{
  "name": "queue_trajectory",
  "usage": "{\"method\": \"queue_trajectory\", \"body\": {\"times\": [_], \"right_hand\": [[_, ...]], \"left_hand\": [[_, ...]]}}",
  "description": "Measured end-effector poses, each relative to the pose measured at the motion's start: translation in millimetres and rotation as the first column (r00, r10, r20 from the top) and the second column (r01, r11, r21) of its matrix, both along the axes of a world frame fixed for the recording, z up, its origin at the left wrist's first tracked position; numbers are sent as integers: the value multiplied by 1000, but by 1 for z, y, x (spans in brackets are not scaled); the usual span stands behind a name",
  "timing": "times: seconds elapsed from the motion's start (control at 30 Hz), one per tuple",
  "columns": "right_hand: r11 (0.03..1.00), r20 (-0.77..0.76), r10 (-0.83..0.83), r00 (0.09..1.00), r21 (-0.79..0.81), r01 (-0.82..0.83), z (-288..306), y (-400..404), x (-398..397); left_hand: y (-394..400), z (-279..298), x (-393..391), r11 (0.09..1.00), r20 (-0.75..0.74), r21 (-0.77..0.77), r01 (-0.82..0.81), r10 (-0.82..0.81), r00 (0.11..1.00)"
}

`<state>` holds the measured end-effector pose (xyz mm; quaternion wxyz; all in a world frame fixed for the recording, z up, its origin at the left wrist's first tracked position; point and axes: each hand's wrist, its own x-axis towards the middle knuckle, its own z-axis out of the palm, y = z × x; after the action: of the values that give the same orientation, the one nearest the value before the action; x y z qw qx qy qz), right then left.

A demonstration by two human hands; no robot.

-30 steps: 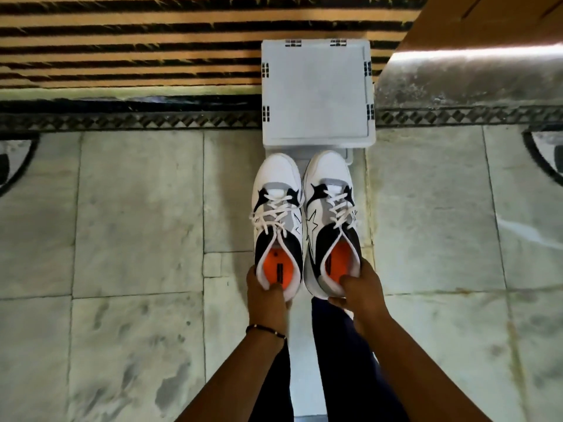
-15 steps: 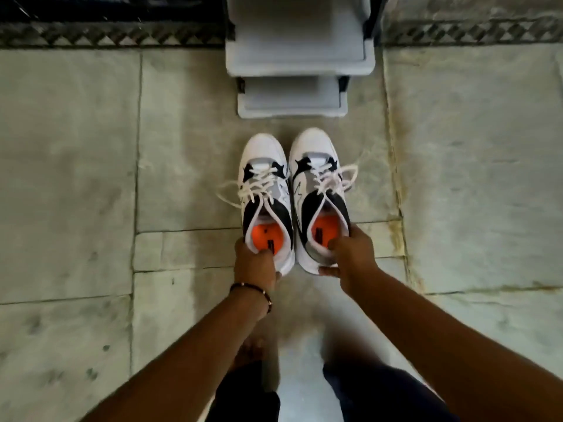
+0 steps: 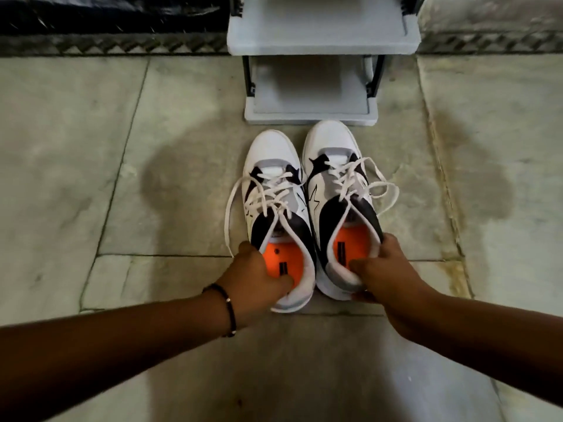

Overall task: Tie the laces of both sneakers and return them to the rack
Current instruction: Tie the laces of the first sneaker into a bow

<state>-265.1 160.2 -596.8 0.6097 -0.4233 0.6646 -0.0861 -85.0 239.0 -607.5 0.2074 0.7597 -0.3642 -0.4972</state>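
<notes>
Two white sneakers with black side panels, grey tongues and orange insoles stand side by side on the stone floor, toes pointing toward the rack. The left sneaker (image 3: pixel 275 208) sits slightly nearer the viewer; its white laces (image 3: pixel 243 202) are untied, one long end looping out over the floor to its left. The right sneaker (image 3: pixel 338 190) has its toe just in front of the lower shelf; its laces (image 3: pixel 374 184) also hang loose, looping out to the right. The grey two-tier rack (image 3: pixel 320 41) stands directly ahead, both visible shelves bare.
</notes>
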Motion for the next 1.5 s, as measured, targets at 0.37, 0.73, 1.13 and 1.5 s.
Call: {"method": "queue_trajectory", "body": {"times": [0.37, 0.73, 1.13, 1.5], "right_hand": [[993, -6, 40, 999, 108, -39, 29, 1, -12], [482, -304, 737, 603, -388, -785, 144, -45, 64], [427, -442, 707, 551, -354, -832, 80, -43, 67], [435, -346, 758, 553, -364, -824, 67, -45, 87]], "left_hand": [[6, 19, -2, 998, 22, -31, -50, 51, 998], [-46, 47, 36, 967, 295, -235, 103, -30, 955], [-52, 60, 68, 678, 712, -67, 732, -482, 511], [-61, 57, 63, 717, 677, -11, 697, -508, 533]]}}
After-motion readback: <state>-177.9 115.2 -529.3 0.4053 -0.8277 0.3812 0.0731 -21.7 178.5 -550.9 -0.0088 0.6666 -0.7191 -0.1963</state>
